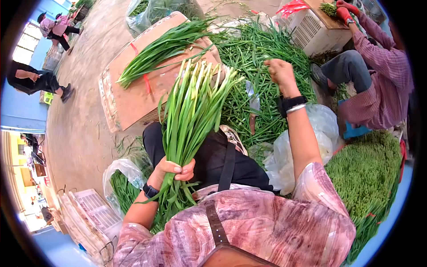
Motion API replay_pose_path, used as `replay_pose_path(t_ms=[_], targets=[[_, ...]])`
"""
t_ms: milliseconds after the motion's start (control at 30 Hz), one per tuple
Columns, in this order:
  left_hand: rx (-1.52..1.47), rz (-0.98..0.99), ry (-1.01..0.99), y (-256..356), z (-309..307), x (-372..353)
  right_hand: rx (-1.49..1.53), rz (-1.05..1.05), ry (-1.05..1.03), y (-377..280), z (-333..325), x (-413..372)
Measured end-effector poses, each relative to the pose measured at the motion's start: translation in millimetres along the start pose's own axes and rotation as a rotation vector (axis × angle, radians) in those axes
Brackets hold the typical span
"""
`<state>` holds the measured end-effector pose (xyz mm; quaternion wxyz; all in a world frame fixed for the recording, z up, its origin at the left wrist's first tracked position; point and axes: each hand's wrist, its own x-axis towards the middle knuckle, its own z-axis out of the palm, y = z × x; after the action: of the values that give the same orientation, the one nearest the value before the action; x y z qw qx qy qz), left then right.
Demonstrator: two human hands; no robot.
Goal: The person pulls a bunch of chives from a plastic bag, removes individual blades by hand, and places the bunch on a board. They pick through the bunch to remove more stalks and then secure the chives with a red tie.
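Observation:
My left hand (175,171) is wrapped round a bunch of garlic chives (189,120) in front of my lap. The pale cut ends point up and away from me; the leaf tips hang below the fist. Out to the right, my right hand (282,75) is raised over a heap of loose green leaves (267,49), its fingers curled together; whatever they pinch is too small to make out. A knife (253,107) with a wooden handle lies on the heap. Another bunch of chives (164,51) rests on a cardboard-topped crate (113,100), across a red tie.
Plastic bags of greens (122,184) stand at my left and ahead. A white plastic bag (307,138) and many upright green bundles (369,173) are at my right. A co-worker (378,75) in red gloves sits by a white crate (311,31). Other people are at far left.

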<state>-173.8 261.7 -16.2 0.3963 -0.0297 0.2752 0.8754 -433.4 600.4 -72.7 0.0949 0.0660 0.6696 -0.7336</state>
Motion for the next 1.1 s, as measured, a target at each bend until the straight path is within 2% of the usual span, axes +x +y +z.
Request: replay_pose_path(t_ms=[67,133,200,233,267,333,400,467,600,767,900,1000,1100], targets=[[0.059,0.016,0.043,0.9,1.3,1.0,0.209,0.014,-0.006,5.0,-7.6,-3.4],[0.096,0.038,0.12,0.2,-3.4,1.5,-0.028,0.048,-0.06,-27.4,28.7,-46.1],[0.202,0.036,0.19,0.8,-1.8,5.1,0.005,0.168,-0.252,-22.9,57.8,-68.5],[0.29,0.029,0.222,5.5,3.6,7.7,-0.001,0.156,-0.264,-13.0,73.0,-71.7],[0.379,0.025,0.257,10.6,10.9,8.7,0.236,0.174,-0.34,-1.0,78.4,-69.8],[0.521,0.07,0.357,21.4,26.5,5.4,0.343,0.087,-0.3,-15.2,79.6,-76.3],[0.614,0.103,0.436,30.5,30.4,-3.8,0.385,0.069,-0.346,-27.4,69.4,-80.5],[0.532,0.136,0.385,28.3,16.7,-3.7,0.176,0.105,-0.382,-19.7,61.5,-73.4],[0.34,0.125,0.333,21.2,3.9,-4.5,0.056,0.201,-0.356,-11.6,54.8,-75.5],[0.261,0.096,0.295,19.7,-4.2,-4.7,0.3,0.221,-0.464,19.0,42.9,-62.0],[0.127,0.114,0.282,17.9,0.5,-1.0,0.402,0.282,-0.46,13.7,43.1,-62.3],[0.115,0.081,0.192,19.0,-10.9,-0.6,0.45,0.295,-0.487,25.6,39.3,-57.2],[0.13,0.126,0.287,18.6,2.9,-1.3,0.498,0.246,-0.551,27.0,31.8,-52.2]])
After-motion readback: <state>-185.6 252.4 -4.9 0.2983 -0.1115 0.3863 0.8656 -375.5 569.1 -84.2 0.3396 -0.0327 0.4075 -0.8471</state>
